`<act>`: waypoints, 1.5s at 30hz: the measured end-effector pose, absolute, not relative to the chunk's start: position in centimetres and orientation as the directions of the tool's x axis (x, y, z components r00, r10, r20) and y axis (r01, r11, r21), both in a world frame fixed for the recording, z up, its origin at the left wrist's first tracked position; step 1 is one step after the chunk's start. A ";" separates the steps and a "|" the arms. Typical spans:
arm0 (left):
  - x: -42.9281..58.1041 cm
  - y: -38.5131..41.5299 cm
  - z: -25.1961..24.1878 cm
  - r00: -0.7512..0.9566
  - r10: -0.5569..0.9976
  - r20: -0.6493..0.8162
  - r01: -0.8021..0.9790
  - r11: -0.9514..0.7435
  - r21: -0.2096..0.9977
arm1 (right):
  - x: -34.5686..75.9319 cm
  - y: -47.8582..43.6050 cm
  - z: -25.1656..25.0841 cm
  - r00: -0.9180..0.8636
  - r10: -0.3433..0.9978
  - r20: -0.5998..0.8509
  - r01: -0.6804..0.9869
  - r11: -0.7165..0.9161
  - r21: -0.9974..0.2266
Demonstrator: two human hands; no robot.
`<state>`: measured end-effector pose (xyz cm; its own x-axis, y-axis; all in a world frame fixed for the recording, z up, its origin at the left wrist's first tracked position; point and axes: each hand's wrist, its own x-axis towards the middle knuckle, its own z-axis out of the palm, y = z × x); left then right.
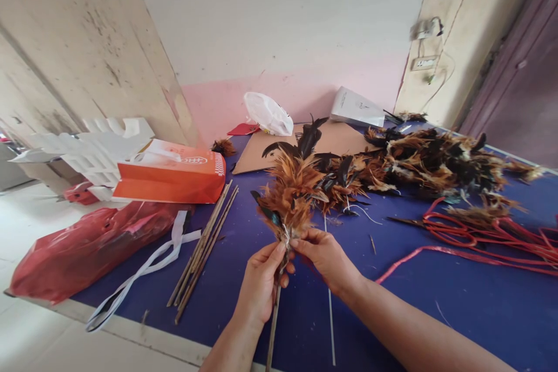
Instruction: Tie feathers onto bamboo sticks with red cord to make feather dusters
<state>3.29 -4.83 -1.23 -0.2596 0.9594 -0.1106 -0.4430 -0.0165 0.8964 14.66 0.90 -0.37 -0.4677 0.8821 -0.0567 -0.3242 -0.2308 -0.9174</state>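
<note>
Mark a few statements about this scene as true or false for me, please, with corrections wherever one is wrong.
1. The left hand and right hand meet near the base of a feather bunch. True.
2. The left hand lies open and idle. False: it is closed around a stick.
3. Loose sticks lie left of the hands, and red cord lies right. True.
4. The right hand is holding scissors. False: it pinches at the base of the feather bunch.
5. A white plastic bag sits near the wall. True.
6. The feather bunch is entirely white. False: it is mostly brown and black.
</note>
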 end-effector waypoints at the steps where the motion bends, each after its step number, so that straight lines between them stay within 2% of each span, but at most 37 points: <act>1: 3.3 -4.8 -1.2 -0.262 0.959 -0.111 -0.448 -0.019 0.894 | 14.7 0.9 -0.3 -0.479 0.875 -0.075 -0.313 -0.250 -0.916; 5: 3.5 -4.9 -1.0 -0.270 0.957 -0.106 -0.453 -0.029 0.891 | 14.8 0.8 -0.1 -0.519 0.839 -0.163 -0.245 -0.329 -0.912; 9: 3.6 -5.0 -0.8 -0.292 0.951 -0.098 -0.420 -0.036 0.907 | 15.2 1.0 0.1 -0.546 0.797 -0.259 -0.078 -0.356 -0.931; 11: 3.6 -5.0 -0.8 -0.310 0.946 -0.090 -0.374 -0.034 0.927 | 15.4 1.2 0.2 -0.541 0.814 -0.212 -0.030 -0.271 -0.962; 13: 3.6 -5.1 -0.8 -0.327 0.944 -0.055 -0.284 -0.042 0.958 | 15.5 1.2 0.3 -0.524 0.847 -0.088 -0.061 -0.140 -0.988; 15: 3.6 -5.2 -0.5 -0.336 0.942 0.012 -0.132 -0.060 0.989 | 15.6 1.0 0.7 -0.501 0.866 -0.012 -0.102 -0.072 -0.992; 17: 3.6 -5.3 0.0 -0.340 0.935 0.103 0.068 -0.085 0.994 | 15.6 0.6 1.2 -0.469 0.883 -0.003 -0.096 -0.055 -0.994; 21: 3.8 -5.4 1.4 -0.313 0.865 0.391 0.465 -0.219 0.858 | 16.0 -0.3 2.1 -0.409 0.908 0.088 -0.029 0.083 -0.996; 24: 4.0 -5.5 1.8 -0.243 0.809 0.535 0.612 -0.300 0.732 | 16.6 -0.4 2.6 -0.407 0.904 0.128 0.028 0.152 -0.988; 28: 4.1 -5.5 1.4 -0.198 0.803 0.562 0.661 -0.314 0.681 | 17.2 -0.4 3.2 -0.425 0.900 0.098 0.141 0.173 -0.975; 31: 4.0 -5.6 1.0 -0.169 0.810 0.562 0.690 -0.310 0.654 | 17.2 -1.0 3.5 -0.445 0.880 0.167 0.208 0.284 -0.936; 33: 4.2 -5.7 0.9 -0.124 0.818 0.562 0.731 -0.307 0.609 | 17.0 -1.6 3.7 -0.441 0.866 0.237 0.204 0.353 -0.913; 39: 5.0 -5.9 1.9 0.002 0.831 0.557 0.859 -0.286 0.424 | 16.5 -2.8 3.7 -0.392 0.875 0.284 0.165 0.371 -0.914; 42: 4.1 -5.7 2.6 0.020 0.813 0.581 0.896 -0.272 0.351 | 16.7 -3.3 3.8 -0.453 0.819 0.352 0.184 0.472 -0.862; 45: 2.0 -5.5 3.0 0.042 0.802 0.596 0.951 -0.215 0.222 | 18.4 -3.4 4.9 -0.581 0.718 0.384 0.281 0.620 -0.733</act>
